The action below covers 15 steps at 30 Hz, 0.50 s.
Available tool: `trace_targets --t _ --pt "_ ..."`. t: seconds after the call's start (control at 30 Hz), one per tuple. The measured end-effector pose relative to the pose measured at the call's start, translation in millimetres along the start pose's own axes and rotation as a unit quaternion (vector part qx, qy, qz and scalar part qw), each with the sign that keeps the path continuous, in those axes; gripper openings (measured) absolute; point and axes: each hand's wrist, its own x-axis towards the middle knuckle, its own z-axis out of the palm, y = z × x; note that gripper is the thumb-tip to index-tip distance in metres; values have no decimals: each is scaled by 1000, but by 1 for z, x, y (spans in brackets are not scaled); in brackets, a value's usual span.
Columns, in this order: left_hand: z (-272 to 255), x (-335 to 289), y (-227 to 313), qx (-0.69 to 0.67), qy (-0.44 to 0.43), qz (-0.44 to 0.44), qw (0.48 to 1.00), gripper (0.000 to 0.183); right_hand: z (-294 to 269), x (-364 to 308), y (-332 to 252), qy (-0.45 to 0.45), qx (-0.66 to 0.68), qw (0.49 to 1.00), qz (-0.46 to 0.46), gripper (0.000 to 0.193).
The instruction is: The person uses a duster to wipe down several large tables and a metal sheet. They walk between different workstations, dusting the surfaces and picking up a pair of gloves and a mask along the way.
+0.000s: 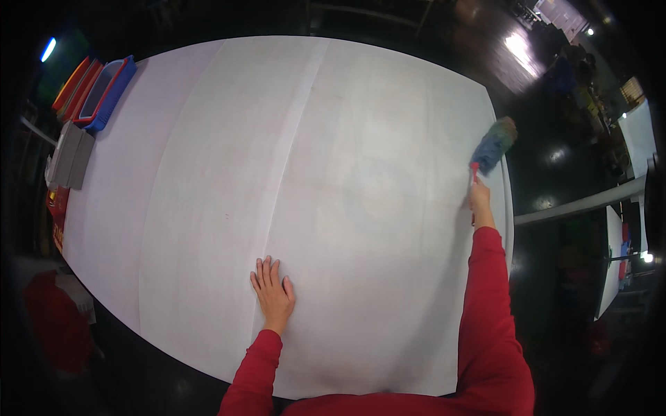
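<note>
My right hand (479, 197) is closed around the red handle of a feather-style duster (494, 147), whose fluffy blue-green head reaches over the right edge of the table. The arm is stretched forward along that side. Flat on the white tabletop (368, 277), near its front middle, rests my left hand (273, 291) with its fingers spread and nothing in it. It lies beside a long seam that runs across the white covering. Both of my sleeves are red.
Blue and red plastic baskets (107, 93) stand at the table's far left edge, with a grey box (72, 156) nearer me. A red item (57, 215) sits below the box. Dark floor surrounds the table, and a pale beam (583, 201) extends off to the right.
</note>
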Motion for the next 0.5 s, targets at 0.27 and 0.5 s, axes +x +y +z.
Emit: trace_targets --t 0.27,0.5 --pt "-78 61 64 -351 283 43 892 36 76 -331 61 -503 -332 646 -469 46" --pt "-149 51 99 -448 243 83 857 26 75 -375 91 -484 -311 571 -586 47"
